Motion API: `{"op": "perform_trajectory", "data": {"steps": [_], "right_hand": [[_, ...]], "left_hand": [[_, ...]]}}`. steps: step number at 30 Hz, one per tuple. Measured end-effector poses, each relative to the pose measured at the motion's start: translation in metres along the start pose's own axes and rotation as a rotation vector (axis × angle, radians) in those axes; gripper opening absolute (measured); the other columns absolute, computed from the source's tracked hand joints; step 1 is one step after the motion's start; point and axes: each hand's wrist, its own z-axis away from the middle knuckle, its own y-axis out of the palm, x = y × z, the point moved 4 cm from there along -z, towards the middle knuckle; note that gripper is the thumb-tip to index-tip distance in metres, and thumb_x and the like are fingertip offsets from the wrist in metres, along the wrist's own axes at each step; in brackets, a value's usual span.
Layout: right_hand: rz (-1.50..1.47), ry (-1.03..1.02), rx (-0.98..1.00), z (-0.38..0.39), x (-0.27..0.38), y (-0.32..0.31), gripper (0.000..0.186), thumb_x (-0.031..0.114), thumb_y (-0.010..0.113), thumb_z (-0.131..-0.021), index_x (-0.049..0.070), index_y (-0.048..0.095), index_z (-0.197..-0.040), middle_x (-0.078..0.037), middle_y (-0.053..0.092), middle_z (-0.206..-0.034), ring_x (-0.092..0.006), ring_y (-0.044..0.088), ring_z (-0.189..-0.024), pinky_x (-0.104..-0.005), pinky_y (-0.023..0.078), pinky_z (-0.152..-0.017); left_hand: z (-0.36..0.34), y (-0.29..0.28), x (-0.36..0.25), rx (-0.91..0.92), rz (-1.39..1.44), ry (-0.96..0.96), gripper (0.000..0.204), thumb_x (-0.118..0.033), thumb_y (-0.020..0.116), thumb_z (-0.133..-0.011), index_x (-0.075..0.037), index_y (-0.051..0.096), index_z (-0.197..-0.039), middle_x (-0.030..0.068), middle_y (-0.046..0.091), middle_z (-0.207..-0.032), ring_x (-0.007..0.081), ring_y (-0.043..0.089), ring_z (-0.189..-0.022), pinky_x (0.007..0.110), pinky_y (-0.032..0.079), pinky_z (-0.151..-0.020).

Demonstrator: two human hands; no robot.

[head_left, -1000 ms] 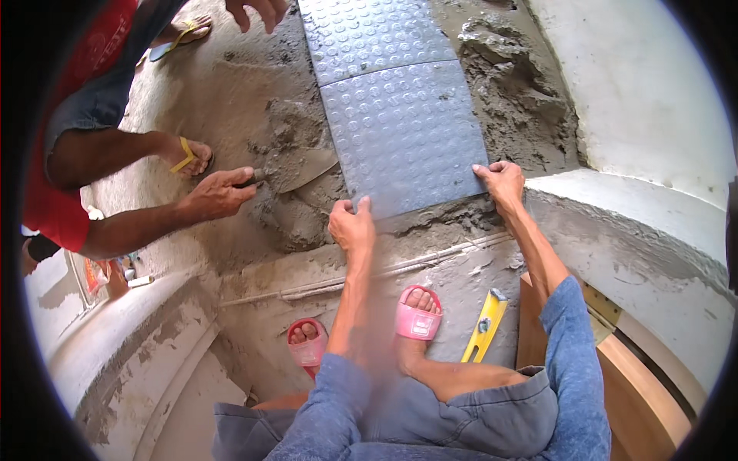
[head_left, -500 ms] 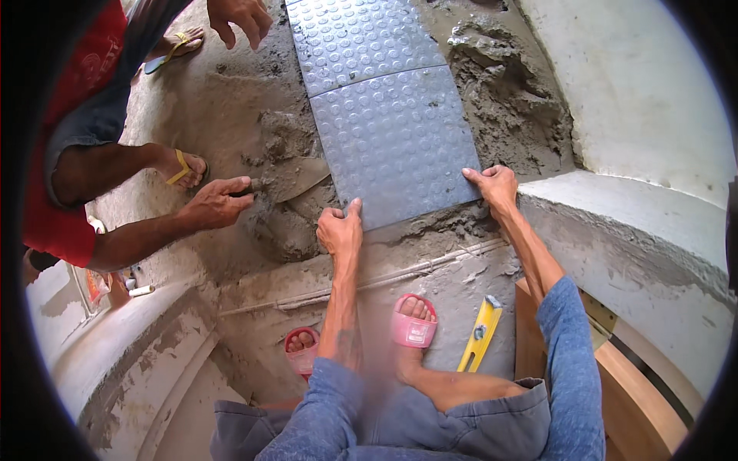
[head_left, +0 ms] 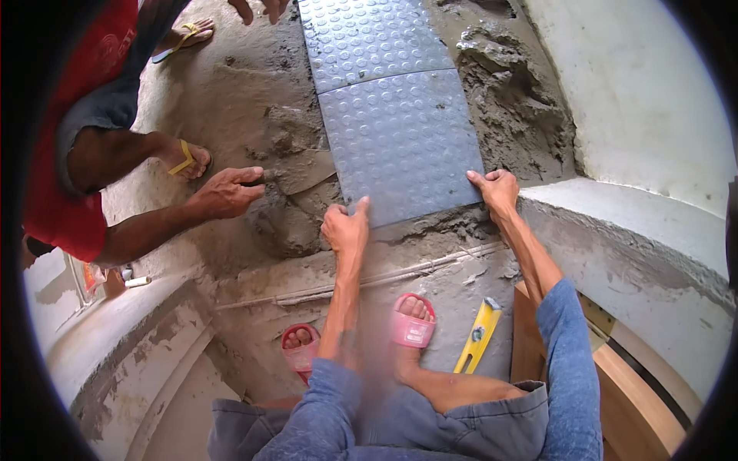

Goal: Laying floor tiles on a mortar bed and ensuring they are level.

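Observation:
A grey studded floor tile [head_left: 400, 138] lies on wet mortar, butted against a second studded tile [head_left: 369, 34] beyond it. My left hand [head_left: 346, 227] grips the near left corner of the near tile, thumb on top. At the near right corner, my right hand [head_left: 496, 190] holds the tile's edge. A co-worker in a red shirt crouches at the left; that person's hand [head_left: 227, 192] holds a trowel [head_left: 300, 170] whose blade rests in the mortar beside the tile's left edge.
Heaped wet mortar [head_left: 515, 100] lies right of the tiles, with more [head_left: 280, 223] at the left. A yellow spirit level [head_left: 478, 334] lies by my pink sandals [head_left: 411, 323]. A white wall [head_left: 646, 84] rises at right, a wooden door frame [head_left: 615, 369] at lower right.
My hands stay on the tile's near corners, which barely shift. The co-worker's trowel hand has moved a little nearer the tile; their other hand rose toward the top edge.

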Motion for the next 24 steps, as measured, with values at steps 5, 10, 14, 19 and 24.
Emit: {"op": "perform_trajectory", "data": {"steps": [5, 10, 14, 19, 24], "right_hand": [[-0.012, -0.004, 0.007, 0.005, 0.006, -0.001, 0.055, 0.043, 0.089, -0.056, 0.002, 0.058, -0.076, -0.011, 0.064, -0.074, -0.0200, 0.058, -0.067, -0.0342, 0.048, -0.062], [0.006, -0.018, 0.004, 0.005, 0.007, -0.003, 0.058, 0.046, 0.089, -0.056, 0.003, 0.057, -0.077, -0.011, 0.063, -0.074, -0.0205, 0.058, -0.067, -0.0352, 0.048, -0.062], [0.005, 0.026, 0.079, 0.000, 0.006, -0.003, 0.059, 0.040, 0.089, -0.057, 0.000, 0.055, -0.082, -0.020, 0.063, -0.087, -0.0284, 0.060, -0.084, -0.0406, 0.048, -0.076], [0.088, -0.061, -0.006, 0.022, 0.024, -0.001, 0.053, 0.039, 0.084, -0.066, -0.001, 0.055, -0.086, -0.018, 0.061, -0.089, -0.0290, 0.059, -0.085, -0.0400, 0.047, -0.078], [-0.173, -0.531, -0.135, 0.099, 0.092, 0.008, 0.034, 0.028, 0.069, -0.083, 0.000, 0.056, -0.097, -0.015, 0.058, -0.088, -0.0273, 0.058, -0.081, -0.0386, 0.046, -0.074]], "left_hand": [[-0.002, 0.010, 0.005, -0.084, -0.039, 0.120, 0.055, -0.046, 0.082, -0.061, 0.003, 0.059, -0.068, 0.0188, 0.064, -0.070, 0.0333, 0.063, -0.068, 0.044, 0.049, -0.068], [-0.006, 0.009, 0.005, -0.071, -0.018, 0.087, 0.053, -0.044, 0.084, -0.059, 0.000, 0.056, -0.065, 0.0165, 0.063, -0.068, 0.0305, 0.061, -0.066, 0.042, 0.049, -0.066], [-0.004, 0.000, -0.009, 0.082, 0.021, 0.023, 0.051, -0.041, 0.084, -0.061, 0.001, 0.055, -0.068, 0.0186, 0.064, -0.073, 0.0339, 0.061, -0.070, 0.044, 0.048, -0.068], [0.029, -0.004, -0.015, -0.053, -0.066, 0.298, 0.045, -0.035, 0.072, -0.078, 0.003, 0.064, -0.100, 0.0199, 0.066, -0.087, 0.0327, 0.064, -0.083, 0.043, 0.049, -0.077], [0.142, 0.007, -0.074, 0.202, 0.122, 0.766, 0.034, -0.020, 0.064, -0.082, 0.002, 0.056, -0.108, 0.0213, 0.058, -0.096, 0.0377, 0.057, -0.091, 0.046, 0.044, -0.076]]}}
